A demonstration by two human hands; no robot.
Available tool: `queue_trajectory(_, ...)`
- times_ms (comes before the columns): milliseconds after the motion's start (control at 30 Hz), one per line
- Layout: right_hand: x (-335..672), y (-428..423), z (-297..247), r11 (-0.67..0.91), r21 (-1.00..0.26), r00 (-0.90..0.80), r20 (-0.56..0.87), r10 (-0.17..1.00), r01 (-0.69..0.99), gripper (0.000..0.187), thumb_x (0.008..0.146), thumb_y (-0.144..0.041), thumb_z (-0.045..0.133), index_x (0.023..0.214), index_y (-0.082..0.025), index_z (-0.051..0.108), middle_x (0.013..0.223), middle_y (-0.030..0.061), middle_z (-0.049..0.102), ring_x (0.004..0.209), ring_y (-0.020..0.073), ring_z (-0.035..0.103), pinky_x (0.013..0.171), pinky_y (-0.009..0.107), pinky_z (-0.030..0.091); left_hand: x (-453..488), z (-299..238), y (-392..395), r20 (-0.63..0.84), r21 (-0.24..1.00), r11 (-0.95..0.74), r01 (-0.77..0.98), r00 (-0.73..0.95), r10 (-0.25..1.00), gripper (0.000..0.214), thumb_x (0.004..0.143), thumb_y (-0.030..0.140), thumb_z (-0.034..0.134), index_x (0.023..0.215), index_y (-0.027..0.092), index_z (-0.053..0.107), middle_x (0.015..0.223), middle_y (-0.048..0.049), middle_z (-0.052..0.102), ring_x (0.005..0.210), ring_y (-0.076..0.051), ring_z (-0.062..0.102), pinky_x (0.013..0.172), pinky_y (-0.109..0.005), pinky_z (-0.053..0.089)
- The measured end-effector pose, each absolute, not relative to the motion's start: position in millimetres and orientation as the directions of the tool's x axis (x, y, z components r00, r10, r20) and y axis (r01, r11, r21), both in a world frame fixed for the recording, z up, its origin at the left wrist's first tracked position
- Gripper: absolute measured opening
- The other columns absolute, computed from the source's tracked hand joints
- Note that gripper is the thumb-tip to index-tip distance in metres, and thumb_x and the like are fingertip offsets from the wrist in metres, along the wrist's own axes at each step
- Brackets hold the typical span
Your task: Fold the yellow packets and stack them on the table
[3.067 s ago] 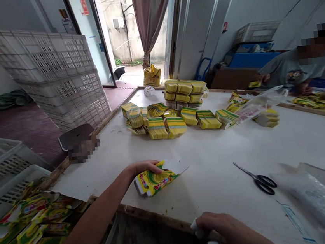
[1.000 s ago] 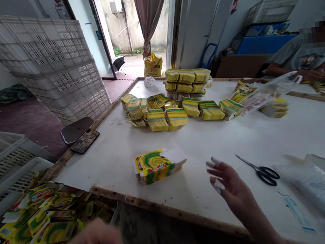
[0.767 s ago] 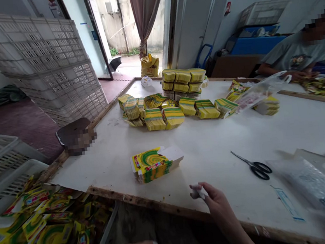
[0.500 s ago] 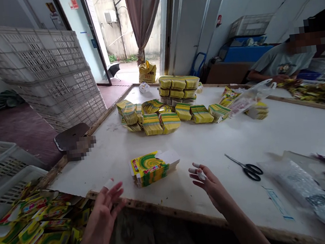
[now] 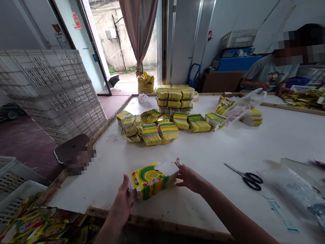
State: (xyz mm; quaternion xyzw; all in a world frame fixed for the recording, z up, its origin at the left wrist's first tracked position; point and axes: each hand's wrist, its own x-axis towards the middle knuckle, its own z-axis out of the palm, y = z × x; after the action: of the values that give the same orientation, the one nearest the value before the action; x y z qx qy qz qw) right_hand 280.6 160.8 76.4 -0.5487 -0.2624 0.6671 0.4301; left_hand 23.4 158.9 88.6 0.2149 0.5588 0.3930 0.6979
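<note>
Cartons (image 5: 151,180), left hand (image 5: 121,205) alongside, contact unclear

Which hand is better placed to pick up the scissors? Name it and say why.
Right, most likely: the right hand is nearer the scissors, which lie to its right. The left hand is by the opposite end of the box stack, farther away.
</note>
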Motion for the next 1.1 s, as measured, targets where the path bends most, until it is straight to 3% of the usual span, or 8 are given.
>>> queue_trajectory(100,271,163,74,-0.494,-0.821,-0.012,-0.513,0.859,-0.286,0.046,0.082,-0.063,0.054,0.104,-0.023,0.064,0.107,0.0082,0.068,0.102,0.0254,0.059,0.079,0.040,0.049,32,86,160,-0.589,0.760,0.575,-0.304,0.055,0.806,0.056,0.073,0.060,0.069,0.112,0.022,0.057,0.093,-0.0041,0.070,0.087,-0.021,0.066,0.066,-0.027,0.046)
queue_trajectory(233,254,156,66,-0.479,-0.818,0.038,-0.516,0.856,-0.318,0.042,0.084,-0.056,0.052,0.113,-0.025,0.061,0.112,0.0083,0.064,0.097,0.0232,0.060,0.073,0.035,0.051,34,81,165,-0.582,0.767,0.558,-0.315,0.023,0.813,0.042,0.077,0.046,0.071,0.108,0.020,0.059,0.081,0.0005,0.071,0.066,-0.014,0.065,0.058,-0.024,0.045)
queue_trajectory(400,232,138,58,-0.466,-0.814,0.086,-0.522,0.848,-0.348,0.048,0.086,-0.053,0.047,0.127,-0.029,0.053,0.127,0.0081,0.056,0.102,0.0223,0.057,0.073,0.032,0.052,24,83,176,-0.589,0.765,0.554,-0.328,-0.008,0.808,0.024,0.084,0.033,0.063,0.103,0.018,0.061,0.082,-0.0009,0.072,0.066,-0.014,0.067,0.055,-0.022,0.045)
queue_trajectory(600,226,128,56,-0.472,-0.815,0.082,-0.525,0.847,-0.338,0.053,0.083,-0.057,0.050,0.129,-0.031,0.052,0.128,0.0069,0.056,0.103,0.0219,0.057,0.077,0.032,0.051,19,88,181,-0.592,0.763,0.559,-0.324,-0.002,0.806,0.032,0.079,0.035,0.068,0.105,0.017,0.064,0.089,-0.0050,0.074,0.083,-0.021,0.069,0.061,-0.024,0.047)
queue_trajectory(833,238,131,65,-0.454,-0.859,0.053,-0.478,0.877,-0.237,0.054,0.077,-0.063,0.055,0.117,-0.027,0.058,0.117,0.0091,0.065,0.097,0.0246,0.062,0.080,0.040,0.050,16,88,184,-0.609,0.758,0.580,-0.298,-0.004,0.793,0.025,0.083,0.036,0.064,0.098,0.017,0.065,0.087,-0.0045,0.073,0.080,-0.019,0.067,0.063,-0.026,0.045)
queue_trajectory(967,253,131,74,-0.348,-0.925,0.181,-0.372,0.910,-0.152,0.059,0.073,-0.063,0.060,0.119,-0.026,0.054,0.134,0.0114,0.055,0.125,0.0305,0.049,0.098,0.049,0.041,14,86,184,-0.605,0.760,0.575,-0.303,-0.008,0.796,0.031,0.078,0.042,0.068,0.097,0.017,0.065,0.087,-0.0044,0.072,0.081,-0.021,0.066,0.065,-0.026,0.043)
queue_trajectory(1100,260,131,93,-0.161,-0.986,0.264,-0.167,0.950,-0.042,0.057,0.070,-0.054,0.067,0.117,-0.023,0.054,0.132,0.0118,0.057,0.128,0.0291,0.046,0.108,0.044,0.034,13,85,184,-0.590,0.767,0.564,-0.308,0.009,0.807,0.041,0.075,0.050,0.070,0.101,0.019,0.066,0.092,-0.0037,0.072,0.084,-0.021,0.065,0.066,-0.027,0.043)
